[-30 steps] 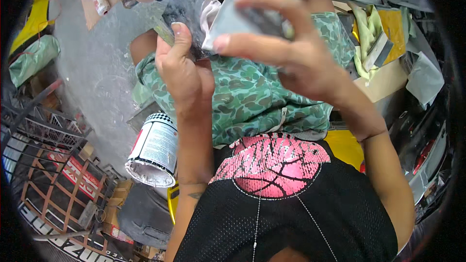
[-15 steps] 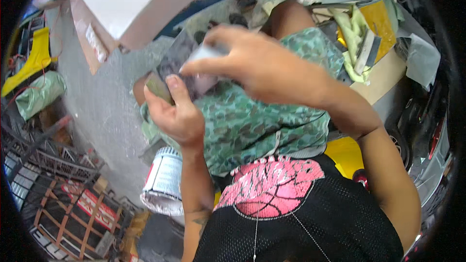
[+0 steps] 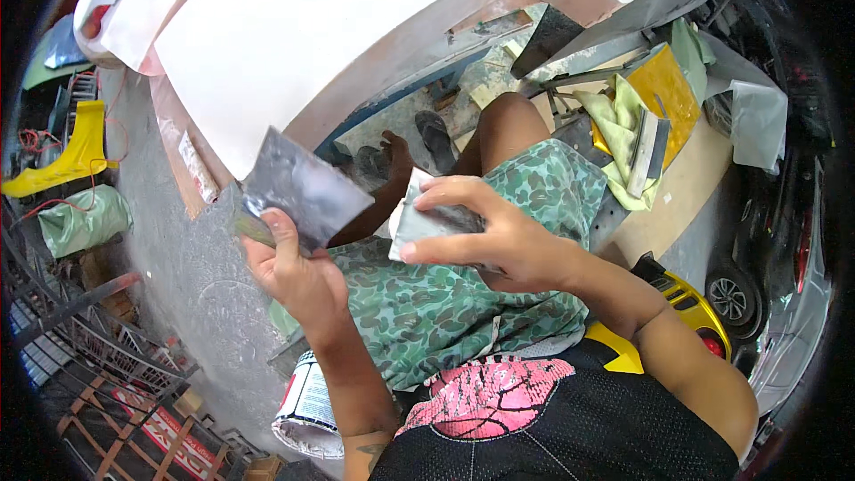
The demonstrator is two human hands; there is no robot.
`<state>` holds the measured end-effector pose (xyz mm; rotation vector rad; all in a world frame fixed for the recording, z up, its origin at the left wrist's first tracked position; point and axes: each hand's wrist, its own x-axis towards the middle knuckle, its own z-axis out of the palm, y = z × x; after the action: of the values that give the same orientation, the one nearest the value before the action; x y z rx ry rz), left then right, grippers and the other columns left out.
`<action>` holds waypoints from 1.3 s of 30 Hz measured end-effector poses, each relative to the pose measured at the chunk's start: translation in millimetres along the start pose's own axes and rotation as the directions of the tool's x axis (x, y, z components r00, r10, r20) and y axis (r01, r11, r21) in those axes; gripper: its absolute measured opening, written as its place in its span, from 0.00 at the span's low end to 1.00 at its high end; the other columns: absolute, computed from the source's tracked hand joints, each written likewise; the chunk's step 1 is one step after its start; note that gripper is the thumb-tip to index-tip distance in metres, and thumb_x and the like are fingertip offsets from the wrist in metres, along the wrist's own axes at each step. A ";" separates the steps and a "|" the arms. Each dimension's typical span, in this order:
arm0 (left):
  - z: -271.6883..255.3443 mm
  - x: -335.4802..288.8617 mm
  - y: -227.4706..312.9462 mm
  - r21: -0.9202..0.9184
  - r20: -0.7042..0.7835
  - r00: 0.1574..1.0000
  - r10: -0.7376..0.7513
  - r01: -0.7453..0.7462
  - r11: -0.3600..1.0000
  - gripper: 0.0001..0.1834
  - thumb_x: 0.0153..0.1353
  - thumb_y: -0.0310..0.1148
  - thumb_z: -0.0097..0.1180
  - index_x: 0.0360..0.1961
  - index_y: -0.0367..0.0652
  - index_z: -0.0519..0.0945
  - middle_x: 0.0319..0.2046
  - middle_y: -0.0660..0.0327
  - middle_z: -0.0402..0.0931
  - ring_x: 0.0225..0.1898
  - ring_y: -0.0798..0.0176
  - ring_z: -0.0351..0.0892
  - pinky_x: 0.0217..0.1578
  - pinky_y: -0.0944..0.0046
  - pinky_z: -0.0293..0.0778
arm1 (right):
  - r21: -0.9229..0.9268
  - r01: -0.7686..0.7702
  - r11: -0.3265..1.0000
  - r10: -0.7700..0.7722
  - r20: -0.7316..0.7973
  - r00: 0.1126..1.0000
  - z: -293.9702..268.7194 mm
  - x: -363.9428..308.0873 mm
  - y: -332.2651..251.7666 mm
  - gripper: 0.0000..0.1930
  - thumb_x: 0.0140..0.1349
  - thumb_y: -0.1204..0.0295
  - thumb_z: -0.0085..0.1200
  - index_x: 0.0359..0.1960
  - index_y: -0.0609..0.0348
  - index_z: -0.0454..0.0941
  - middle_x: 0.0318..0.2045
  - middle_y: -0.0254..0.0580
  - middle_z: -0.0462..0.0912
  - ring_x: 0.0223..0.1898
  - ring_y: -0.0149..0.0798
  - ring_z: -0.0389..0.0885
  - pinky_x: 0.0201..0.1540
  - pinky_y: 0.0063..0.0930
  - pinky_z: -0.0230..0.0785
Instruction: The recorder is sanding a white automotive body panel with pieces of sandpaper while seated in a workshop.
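My left hand [image 3: 298,274] grips a wide putty knife by its olive-coloured handle, thumb on top. The knife's flat grey metal blade [image 3: 307,191] is tilted up and has smears on it. To its right, my right hand [image 3: 499,232] pinches a small flat putty spreader [image 3: 427,230] between thumb and fingers. Whitish paste [image 3: 396,218] sits along the spreader's left edge. A gap separates the spreader from the blade. Both tools are held above my lap, over camouflage shorts [image 3: 427,303].
A large white car body panel [image 3: 294,36] curves ahead. A paint can [image 3: 307,410] stands by my left forearm. On the right lie a yellow-green cloth [image 3: 614,111], a sanding block [image 3: 648,156] and a yellow sheet [image 3: 672,89]. Crates [image 3: 134,356] stand at the lower left.
My right hand with the spreader has come off the putty knife's blade and moved right. The blade now shows fully. The view has shifted, bringing more of the white panel in.
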<state>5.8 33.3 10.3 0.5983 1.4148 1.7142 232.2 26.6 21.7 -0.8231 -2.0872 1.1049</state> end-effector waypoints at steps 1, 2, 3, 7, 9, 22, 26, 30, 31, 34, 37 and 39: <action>-7.1 -1.3 -3.8 -0.129 0.051 0.987 -0.151 0.156 0.979 0.20 0.73 0.33 0.52 0.60 0.34 0.68 0.51 0.54 0.75 0.49 0.62 0.78 0.48 0.63 0.76 | 0.002 0.001 1.000 -0.001 -0.004 1.000 -0.8 2.0 -0.9 0.39 0.40 0.88 0.60 0.57 0.36 0.82 0.60 0.49 0.69 0.63 0.58 0.68 0.66 0.45 0.62; -10.5 -8.2 -3.6 -0.120 -0.008 0.962 -0.273 0.270 0.955 0.21 0.73 0.34 0.52 0.62 0.36 0.67 0.52 0.54 0.76 0.51 0.59 0.79 0.49 0.61 0.77 | 0.035 0.132 0.991 -0.130 -0.057 0.990 1.9 6.6 -2.2 0.37 0.42 0.87 0.61 0.55 0.35 0.83 0.60 0.49 0.69 0.63 0.58 0.68 0.66 0.47 0.62; -21.9 -12.0 -15.6 -0.118 -0.015 0.962 -0.271 0.267 0.956 0.21 0.73 0.34 0.52 0.62 0.36 0.67 0.52 0.54 0.76 0.51 0.59 0.79 0.49 0.61 0.77 | 0.064 0.261 0.963 -0.253 -0.113 0.961 6.7 11.7 -2.8 0.35 0.43 0.86 0.63 0.53 0.34 0.84 0.60 0.49 0.69 0.63 0.59 0.68 0.65 0.48 0.63; -36.8 -30.1 -38.3 -0.261 0.273 0.871 -0.408 0.475 0.841 0.22 0.73 0.34 0.50 0.63 0.37 0.65 0.53 0.55 0.75 0.52 0.60 0.78 0.50 0.61 0.76 | -0.143 0.356 0.923 -0.366 -0.049 0.929 45.6 25.6 16.0 0.25 0.48 0.74 0.69 0.48 0.28 0.86 0.56 0.44 0.71 0.60 0.54 0.70 0.63 0.44 0.66; -24.8 -27.3 -34.3 -0.310 0.188 0.936 -0.299 0.345 0.886 0.22 0.73 0.31 0.50 0.64 0.37 0.65 0.54 0.55 0.75 0.53 0.58 0.78 0.56 0.58 0.73 | -0.196 0.340 0.920 -0.364 -0.098 0.926 49.4 32.1 41.5 0.28 0.45 0.75 0.68 0.50 0.27 0.86 0.56 0.41 0.72 0.60 0.51 0.70 0.63 0.43 0.65; -33.9 -40.1 -26.5 0.061 0.028 0.999 -0.023 0.021 0.998 0.19 0.70 0.24 0.52 0.59 0.31 0.68 0.53 0.52 0.76 0.52 0.60 0.77 0.56 0.58 0.73 | -0.769 0.308 0.560 -0.244 0.201 0.949 15.5 52.7 -19.2 0.14 0.51 0.63 0.58 0.41 0.45 0.84 0.44 0.31 0.76 0.54 0.40 0.73 0.43 0.47 0.69; -24.2 -40.8 -24.4 0.004 0.051 0.998 -0.040 0.040 0.999 0.17 0.70 0.23 0.52 0.58 0.31 0.69 0.53 0.53 0.76 0.52 0.61 0.76 0.56 0.59 0.72 | -0.780 0.331 0.532 -0.265 0.218 0.939 3.9 55.7 -33.0 0.14 0.49 0.64 0.59 0.39 0.47 0.83 0.45 0.31 0.76 0.53 0.40 0.73 0.43 0.47 0.68; -23.8 -33.5 -29.0 -0.054 0.044 0.996 -0.071 0.074 0.996 0.16 0.69 0.21 0.51 0.57 0.32 0.70 0.52 0.54 0.76 0.52 0.61 0.76 0.56 0.60 0.71 | -0.784 0.338 0.522 -0.219 0.259 0.941 3.3 57.4 -33.7 0.17 0.45 0.65 0.59 0.41 0.42 0.83 0.48 0.30 0.77 0.51 0.39 0.74 0.44 0.44 0.66; -27.8 -39.4 -25.9 -0.084 0.035 0.995 -0.095 0.098 0.992 0.16 0.69 0.21 0.51 0.57 0.32 0.70 0.52 0.55 0.76 0.51 0.61 0.76 0.56 0.59 0.71 | -0.767 0.314 0.560 -0.243 0.210 0.947 2.3 55.2 -43.4 0.18 0.44 0.64 0.59 0.41 0.42 0.84 0.47 0.30 0.77 0.51 0.39 0.74 0.44 0.43 0.66; -30.8 -33.1 -24.2 -0.042 0.022 0.998 -0.066 0.067 0.997 0.17 0.69 0.22 0.51 0.57 0.32 0.69 0.52 0.54 0.76 0.51 0.61 0.77 0.56 0.59 0.72 | -0.765 0.341 0.547 -0.234 0.252 0.939 9.6 61.9 -29.4 0.19 0.44 0.64 0.59 0.42 0.39 0.85 0.46 0.29 0.79 0.50 0.39 0.75 0.45 0.40 0.67; -29.2 -27.6 -19.4 -0.151 -0.003 0.997 -0.077 0.076 0.986 0.17 0.70 0.25 0.51 0.58 0.32 0.69 0.51 0.53 0.76 0.51 0.60 0.77 0.55 0.58 0.73 | -0.726 0.266 0.634 -0.221 0.159 0.962 5.2 68.7 -33.1 0.20 0.46 0.69 0.61 0.44 0.38 0.86 0.48 0.32 0.79 0.50 0.42 0.75 0.48 0.38 0.68; -39.0 -28.3 -10.9 -0.218 0.009 0.990 -0.143 0.142 0.965 0.17 0.71 0.24 0.49 0.59 0.32 0.69 0.52 0.54 0.76 0.51 0.60 0.77 0.56 0.58 0.72 | -0.502 0.203 0.840 -0.196 0.069 0.978 0.6 71.7 -35.9 0.23 0.46 0.76 0.63 0.46 0.37 0.87 0.49 0.34 0.78 0.50 0.43 0.75 0.51 0.37 0.68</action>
<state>-5.8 -11.8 -6.3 0.3612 1.2214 1.7276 180.0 64.4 69.4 -0.8049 -2.4538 0.4443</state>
